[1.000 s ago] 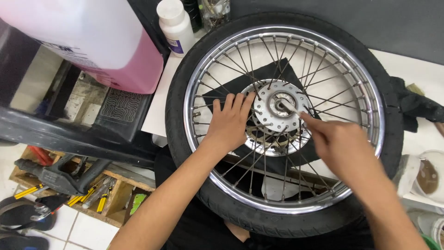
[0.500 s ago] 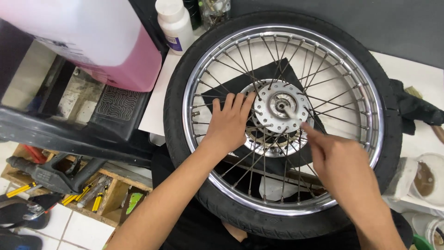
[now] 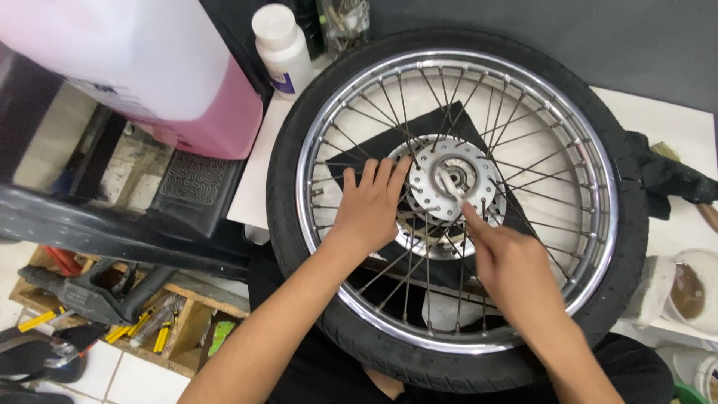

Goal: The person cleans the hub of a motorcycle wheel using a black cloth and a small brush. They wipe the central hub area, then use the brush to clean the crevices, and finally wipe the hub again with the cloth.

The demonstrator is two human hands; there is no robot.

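A spoked motorcycle wheel with a black tyre (image 3: 299,135) and chrome rim lies flat on a white table (image 3: 658,120), over a black cloth (image 3: 374,146). My left hand (image 3: 370,206) rests flat on the spokes just left of the silver hub (image 3: 449,183), fingers spread. My right hand (image 3: 512,273) is below and right of the hub and pinches a thin pale stick-like tool (image 3: 451,185), whose tip sits at the hub's centre hole.
A big jug of pink liquid (image 3: 149,67) and a small white bottle (image 3: 283,49) stand at the upper left. A dark rag (image 3: 666,176) and a cup of brown liquid (image 3: 692,288) are at the right. Tools lie in a wooden box (image 3: 142,325) on the floor.
My right hand has shifted slightly down and left while the tool's tip stays at the hub centre. The left hand has kept its place on the spokes.
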